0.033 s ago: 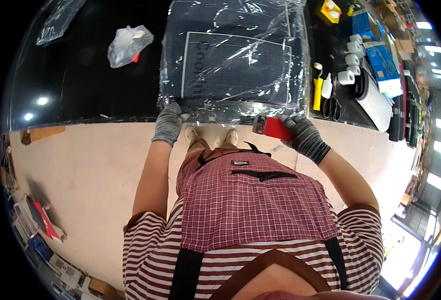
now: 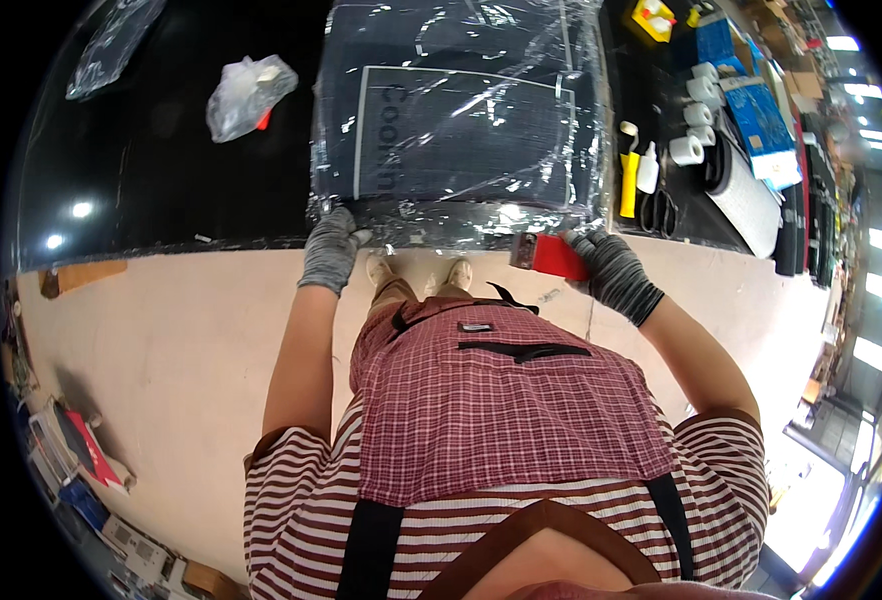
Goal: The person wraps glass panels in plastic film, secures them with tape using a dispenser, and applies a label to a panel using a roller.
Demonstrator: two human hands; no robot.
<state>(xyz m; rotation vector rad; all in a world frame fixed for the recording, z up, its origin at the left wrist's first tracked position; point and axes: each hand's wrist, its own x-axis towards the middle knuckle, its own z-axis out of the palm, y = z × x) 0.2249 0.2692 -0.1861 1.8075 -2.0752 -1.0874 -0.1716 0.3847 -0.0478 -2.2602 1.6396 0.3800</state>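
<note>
A large flat dark package (image 2: 461, 135) wrapped in clear plastic film lies on the black table in front of me, with its near edge at the table's front edge. At the near left corner my left hand (image 2: 331, 250), in a grey striped glove, is closed on the plastic wrap (image 2: 401, 238), thumb pointing right. My right hand (image 2: 613, 272), in a matching glove, is wrapped around a red tape dispenser (image 2: 561, 258) just in front of the near right corner. The dispenser's dark cutting end points left, toward the package edge.
On the black table (image 2: 161, 190) lies a crumpled clear bag (image 2: 251, 95) to the left. Right of the package are a yellow-handled roller (image 2: 629, 180), a white bottle (image 2: 647, 168), black scissors (image 2: 659, 212), several white rolls (image 2: 687, 150) and a rolled grey mat (image 2: 746, 205).
The whole view has shifted slightly, so the table things sit a little further left. Both hands keep nearly the same places and holds.
</note>
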